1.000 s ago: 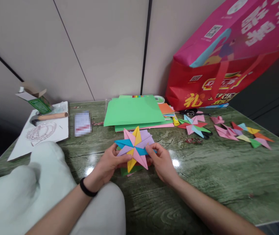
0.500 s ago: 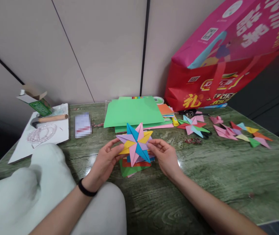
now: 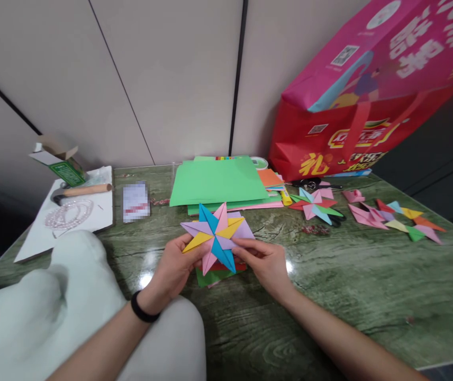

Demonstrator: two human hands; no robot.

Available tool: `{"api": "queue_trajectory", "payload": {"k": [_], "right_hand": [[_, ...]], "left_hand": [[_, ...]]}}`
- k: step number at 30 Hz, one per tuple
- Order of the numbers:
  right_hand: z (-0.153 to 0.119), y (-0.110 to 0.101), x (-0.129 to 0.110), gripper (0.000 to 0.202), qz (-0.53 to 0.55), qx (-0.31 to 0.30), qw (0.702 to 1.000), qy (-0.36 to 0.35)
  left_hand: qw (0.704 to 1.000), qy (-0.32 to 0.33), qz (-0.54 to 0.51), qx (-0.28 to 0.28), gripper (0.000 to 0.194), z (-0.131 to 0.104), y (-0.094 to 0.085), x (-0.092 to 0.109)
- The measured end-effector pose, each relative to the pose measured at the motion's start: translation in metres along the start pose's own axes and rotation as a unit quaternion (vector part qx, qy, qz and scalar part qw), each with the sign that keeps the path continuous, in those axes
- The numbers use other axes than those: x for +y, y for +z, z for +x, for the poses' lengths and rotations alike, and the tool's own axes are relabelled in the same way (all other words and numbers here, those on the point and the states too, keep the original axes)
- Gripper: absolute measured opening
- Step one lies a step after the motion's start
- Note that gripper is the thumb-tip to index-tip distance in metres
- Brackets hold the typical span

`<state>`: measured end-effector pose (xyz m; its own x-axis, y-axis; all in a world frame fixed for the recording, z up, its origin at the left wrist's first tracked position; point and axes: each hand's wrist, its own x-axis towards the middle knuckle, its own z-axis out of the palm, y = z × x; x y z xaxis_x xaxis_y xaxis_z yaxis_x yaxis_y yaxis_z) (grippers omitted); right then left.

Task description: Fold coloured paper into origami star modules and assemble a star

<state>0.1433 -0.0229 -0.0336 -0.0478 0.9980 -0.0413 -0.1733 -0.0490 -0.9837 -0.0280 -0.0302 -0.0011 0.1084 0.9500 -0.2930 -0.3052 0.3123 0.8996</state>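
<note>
You pinch the multicoloured eight-pointed folded-paper star (image 3: pixel 215 238) between both hands, your left hand (image 3: pixel 177 267) gripping its lower left points, your right hand (image 3: pixel 268 264) its right side. It sits above the loose pile of coloured paper sheets (image 3: pixel 214 278) on the green marbled table (image 3: pixel 349 296). Squeezing too hard could crease the thin points; pulling your hands apart could work the interlocked folds loose or skew the centre.
</note>
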Motion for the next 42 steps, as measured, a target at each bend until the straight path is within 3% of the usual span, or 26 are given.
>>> {"api": "queue_trajectory", "payload": {"k": [11, 16, 30, 35, 38, 42], "right_hand": [[-0.001, 0.002, 0.001, 0.023, 0.013, -0.028, 0.998, 0.056], [-0.002, 0.003, 0.002, 0.021, 0.009, -0.011, 0.999, 0.051], [0.003, 0.002, 0.010, 0.020, -0.015, -0.064, 0.998, 0.000], [0.005, 0.002, 0.008, 0.038, 0.043, -0.056, 0.997, -0.029], [0.008, 0.000, 0.006, 0.048, 0.062, -0.068, 0.996, -0.016], [0.007, 0.001, 0.009, 0.039, 0.065, -0.081, 0.994, 0.031]], "left_hand": [[0.998, 0.010, 0.040, 0.051, 0.029, 0.003, -0.003, -0.005], [0.995, 0.020, 0.074, 0.065, 0.026, 0.002, -0.003, -0.007], [0.996, 0.006, 0.075, 0.054, 0.035, 0.000, 0.000, -0.004], [0.996, 0.016, 0.083, 0.036, 0.039, 0.001, -0.004, -0.006], [0.996, 0.012, 0.081, 0.026, 0.039, 0.001, -0.004, -0.007], [0.996, -0.003, 0.086, 0.037, 0.036, 0.001, -0.002, -0.006]]}}
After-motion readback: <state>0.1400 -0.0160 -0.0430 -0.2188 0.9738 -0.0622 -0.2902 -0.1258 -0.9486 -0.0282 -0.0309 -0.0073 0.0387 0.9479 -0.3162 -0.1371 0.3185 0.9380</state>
